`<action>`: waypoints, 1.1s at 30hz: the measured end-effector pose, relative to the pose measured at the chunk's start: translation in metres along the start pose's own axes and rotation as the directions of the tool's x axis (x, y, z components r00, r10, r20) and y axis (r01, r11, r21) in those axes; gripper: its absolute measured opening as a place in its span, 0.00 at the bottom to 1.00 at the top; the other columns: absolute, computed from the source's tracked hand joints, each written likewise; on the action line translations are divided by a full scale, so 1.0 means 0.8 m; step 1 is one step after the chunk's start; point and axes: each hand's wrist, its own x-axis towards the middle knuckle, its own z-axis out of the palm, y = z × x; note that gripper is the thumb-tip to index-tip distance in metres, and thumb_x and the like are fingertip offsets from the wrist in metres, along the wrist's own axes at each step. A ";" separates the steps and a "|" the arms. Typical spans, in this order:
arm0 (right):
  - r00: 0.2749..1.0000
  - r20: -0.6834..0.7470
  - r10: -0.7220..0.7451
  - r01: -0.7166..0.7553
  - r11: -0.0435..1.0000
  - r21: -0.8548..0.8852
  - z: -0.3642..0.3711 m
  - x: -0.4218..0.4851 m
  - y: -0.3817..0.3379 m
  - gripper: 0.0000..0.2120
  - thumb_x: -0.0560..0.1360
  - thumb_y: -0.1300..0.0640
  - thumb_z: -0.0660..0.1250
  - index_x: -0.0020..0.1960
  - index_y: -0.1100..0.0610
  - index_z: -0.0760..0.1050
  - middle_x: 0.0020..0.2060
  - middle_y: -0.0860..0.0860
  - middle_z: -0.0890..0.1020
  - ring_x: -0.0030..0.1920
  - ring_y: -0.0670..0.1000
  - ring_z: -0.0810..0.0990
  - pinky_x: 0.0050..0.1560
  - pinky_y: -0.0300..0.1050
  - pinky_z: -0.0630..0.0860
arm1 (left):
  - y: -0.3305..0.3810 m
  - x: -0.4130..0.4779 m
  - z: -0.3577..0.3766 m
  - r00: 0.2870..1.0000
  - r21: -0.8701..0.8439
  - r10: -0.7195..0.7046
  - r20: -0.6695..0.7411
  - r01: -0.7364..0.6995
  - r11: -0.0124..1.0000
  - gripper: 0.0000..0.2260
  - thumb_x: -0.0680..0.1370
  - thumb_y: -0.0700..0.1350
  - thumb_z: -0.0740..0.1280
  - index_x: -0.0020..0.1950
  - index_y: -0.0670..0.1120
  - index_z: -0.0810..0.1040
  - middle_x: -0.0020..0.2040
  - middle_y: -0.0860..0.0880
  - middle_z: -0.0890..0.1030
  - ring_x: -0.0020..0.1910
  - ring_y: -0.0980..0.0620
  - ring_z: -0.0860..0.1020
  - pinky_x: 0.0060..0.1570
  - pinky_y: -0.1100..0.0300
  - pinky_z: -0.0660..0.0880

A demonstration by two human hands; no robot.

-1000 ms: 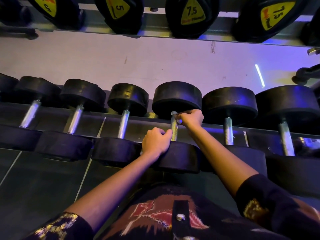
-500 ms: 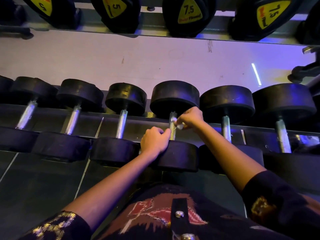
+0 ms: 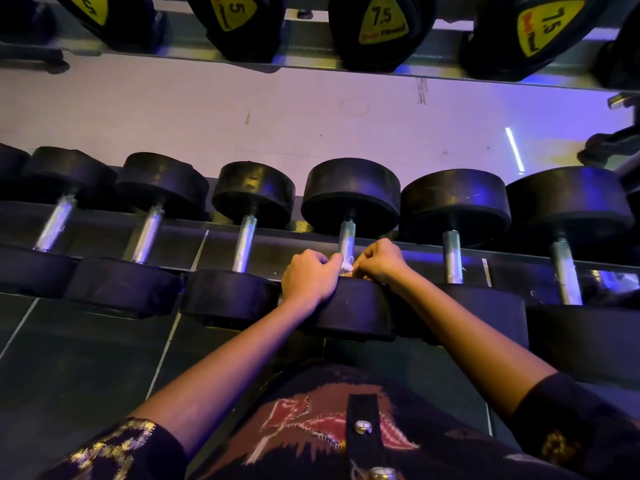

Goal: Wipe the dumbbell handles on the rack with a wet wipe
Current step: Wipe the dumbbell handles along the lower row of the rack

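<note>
Judged mid-task: pinching wet wipe [image 3: 347,267] against near end of centre handle [image 3: 347,237] with right hand [image 3: 381,262], with left hand [image 3: 309,279] curled at its 9 o'clock, grip unclear. Cannot tell which neighbouring handles [image 3: 452,256] remain unwiped.

The left hand [image 3: 309,277] and right hand [image 3: 380,262] flank the near end of the handle [image 3: 347,237], wet wipe [image 3: 347,269] between them.

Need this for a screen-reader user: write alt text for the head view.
A right hand pinches a white wet wipe against the near end of a dumbbell handle on a rack, while the left hand, fingers curled, rests on that dumbbell's near head. Other dumbbells flank it; upper dumbbells read 5 and 7.5.
</note>
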 end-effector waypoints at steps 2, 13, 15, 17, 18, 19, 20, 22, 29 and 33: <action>0.998 -0.059 0.038 -0.031 0.993 0.118 0.000 0.004 -0.004 0.03 0.64 0.64 0.77 0.35 0.61 0.83 0.28 0.55 0.81 0.23 0.45 0.75 0.28 0.37 0.75 | -0.001 0.000 0.000 1.000 0.001 -0.006 -0.002 0.006 1.000 0.18 0.73 0.54 0.62 0.29 0.45 0.77 0.27 0.49 0.73 0.35 0.44 0.74 0.35 0.58 0.67; 0.998 -0.045 0.036 -0.026 0.978 0.206 -0.009 0.005 -0.014 0.07 0.63 0.66 0.79 0.33 0.62 0.81 0.27 0.55 0.80 0.25 0.47 0.77 0.30 0.41 0.79 | -0.002 0.001 0.001 1.000 -0.007 -0.001 0.000 0.001 1.000 0.18 0.73 0.54 0.61 0.32 0.43 0.80 0.29 0.47 0.76 0.37 0.42 0.77 0.35 0.57 0.70; 0.998 0.060 0.033 -0.039 0.994 0.106 -0.006 -0.008 -0.001 0.03 0.65 0.67 0.75 0.34 0.62 0.83 0.26 0.54 0.80 0.24 0.45 0.74 0.29 0.37 0.75 | -0.003 0.002 0.002 1.000 -0.002 0.003 0.006 -0.003 1.000 0.18 0.73 0.54 0.61 0.31 0.44 0.80 0.29 0.47 0.76 0.37 0.42 0.76 0.35 0.56 0.69; 0.994 0.100 0.049 -0.065 0.984 0.168 -0.009 -0.007 0.005 0.05 0.66 0.69 0.74 0.33 0.61 0.82 0.25 0.53 0.80 0.23 0.45 0.73 0.28 0.36 0.73 | -0.003 0.002 0.002 1.000 0.003 0.008 0.010 -0.008 1.000 0.17 0.73 0.54 0.62 0.31 0.44 0.79 0.28 0.48 0.74 0.36 0.42 0.75 0.34 0.57 0.67; 0.995 0.075 0.072 -0.088 0.964 0.250 -0.013 -0.002 0.004 0.07 0.66 0.70 0.74 0.33 0.61 0.80 0.25 0.54 0.80 0.22 0.45 0.73 0.26 0.36 0.71 | -0.003 0.002 0.002 1.000 0.005 0.009 0.010 -0.009 1.000 0.18 0.73 0.53 0.62 0.31 0.43 0.79 0.27 0.48 0.74 0.36 0.42 0.75 0.34 0.57 0.67; 0.995 0.022 0.098 -0.100 0.938 0.331 -0.017 0.006 0.002 0.09 0.65 0.70 0.75 0.32 0.60 0.79 0.28 0.57 0.81 0.23 0.46 0.74 0.24 0.36 0.71 | -0.002 0.001 0.001 1.000 0.006 0.008 0.011 -0.008 1.000 0.18 0.73 0.53 0.61 0.31 0.43 0.79 0.27 0.48 0.74 0.36 0.42 0.75 0.34 0.57 0.67; 0.992 -0.029 0.123 -0.101 0.909 0.405 -0.020 0.012 -0.003 0.09 0.66 0.71 0.74 0.33 0.60 0.78 0.32 0.59 0.82 0.26 0.48 0.77 0.25 0.37 0.74 | -0.002 0.002 0.001 1.000 0.005 0.007 0.009 -0.007 1.000 0.18 0.73 0.53 0.61 0.32 0.43 0.80 0.27 0.47 0.74 0.36 0.42 0.75 0.34 0.57 0.68; 0.989 -0.060 0.137 -0.081 0.829 0.554 -0.023 0.021 -0.016 0.10 0.67 0.73 0.72 0.36 0.60 0.77 0.36 0.58 0.83 0.29 0.48 0.81 0.29 0.41 0.79 | -0.001 0.001 0.001 1.000 0.009 0.005 0.006 -0.006 1.000 0.18 0.73 0.53 0.61 0.32 0.42 0.80 0.28 0.46 0.75 0.37 0.41 0.76 0.34 0.57 0.68; 0.996 -0.001 0.091 -0.084 0.922 0.378 -0.013 0.020 -0.021 0.09 0.64 0.73 0.74 0.34 0.61 0.79 0.31 0.58 0.81 0.29 0.50 0.79 0.26 0.39 0.75 | -0.001 0.000 0.000 1.000 0.015 0.008 0.000 -0.008 1.000 0.18 0.73 0.54 0.62 0.32 0.43 0.80 0.28 0.48 0.74 0.37 0.42 0.75 0.35 0.56 0.69; 0.991 0.104 0.082 -0.113 0.932 0.345 -0.009 0.005 -0.001 0.11 0.68 0.74 0.72 0.32 0.61 0.77 0.25 0.56 0.77 0.22 0.47 0.75 0.23 0.35 0.72 | -0.002 0.001 0.001 1.000 0.012 0.010 0.007 -0.010 1.000 0.18 0.73 0.54 0.62 0.31 0.44 0.80 0.28 0.48 0.76 0.36 0.43 0.76 0.34 0.57 0.69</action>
